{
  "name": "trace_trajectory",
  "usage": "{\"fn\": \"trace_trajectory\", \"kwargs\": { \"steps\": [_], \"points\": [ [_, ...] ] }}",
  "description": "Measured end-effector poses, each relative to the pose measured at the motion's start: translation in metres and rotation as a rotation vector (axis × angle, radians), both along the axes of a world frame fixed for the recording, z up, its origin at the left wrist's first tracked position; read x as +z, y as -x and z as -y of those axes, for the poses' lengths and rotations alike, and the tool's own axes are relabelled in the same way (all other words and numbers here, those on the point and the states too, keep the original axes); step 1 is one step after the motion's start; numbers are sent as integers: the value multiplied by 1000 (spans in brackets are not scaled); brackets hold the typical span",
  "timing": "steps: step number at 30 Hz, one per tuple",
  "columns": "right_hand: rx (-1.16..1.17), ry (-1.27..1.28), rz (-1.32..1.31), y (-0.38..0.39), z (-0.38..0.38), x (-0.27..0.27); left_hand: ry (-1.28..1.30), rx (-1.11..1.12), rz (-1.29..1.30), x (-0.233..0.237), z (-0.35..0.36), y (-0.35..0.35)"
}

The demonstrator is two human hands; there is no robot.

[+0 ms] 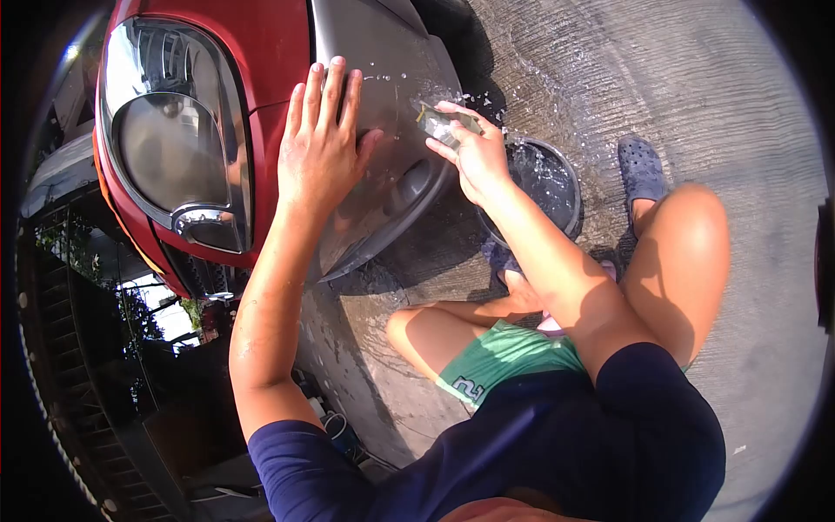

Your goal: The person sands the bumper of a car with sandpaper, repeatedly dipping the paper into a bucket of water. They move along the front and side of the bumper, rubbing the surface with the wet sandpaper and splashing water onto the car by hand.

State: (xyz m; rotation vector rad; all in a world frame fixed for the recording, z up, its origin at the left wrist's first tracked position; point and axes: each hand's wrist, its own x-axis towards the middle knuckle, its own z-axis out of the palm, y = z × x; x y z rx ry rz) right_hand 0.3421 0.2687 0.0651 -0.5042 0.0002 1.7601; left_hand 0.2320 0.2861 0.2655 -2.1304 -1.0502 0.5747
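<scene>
My left hand (pixel 320 148) lies with fingers stretched out on the grey bumper (pixel 383 183) of a red car, beside the headlight (pixel 174 130). My right hand (pixel 477 155) grips a small clear, greenish container (pixel 437 127) near the bumper's edge. Its exact kind is hard to make out. Water drops fly around the container and over the bumper. Below my right forearm stands a dark bucket (pixel 544 187), partly hidden by the arm, with water splashing about it.
Wet, ridged concrete (pixel 591 78) surrounds the bucket. My bent legs and a dark clog (pixel 642 170) are close to it. A dark car tyre (pixel 461 43) is at the top. Cables and small items (pixel 339 431) lie by my left elbow.
</scene>
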Motion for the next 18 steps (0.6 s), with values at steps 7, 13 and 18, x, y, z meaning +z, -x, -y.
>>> {"fn": "trace_trajectory", "kwargs": {
  "steps": [7,13,18],
  "points": [
    [-112,-182,195,-38,-12,41,-113,75,-262,-32,-72,-25],
    [-343,-571,733,7,-51,22,152,-64,156,-6,54,54],
    [-623,-1049,1404,45,-60,62,216,-195,425,-11,95,157]
  ]
}}
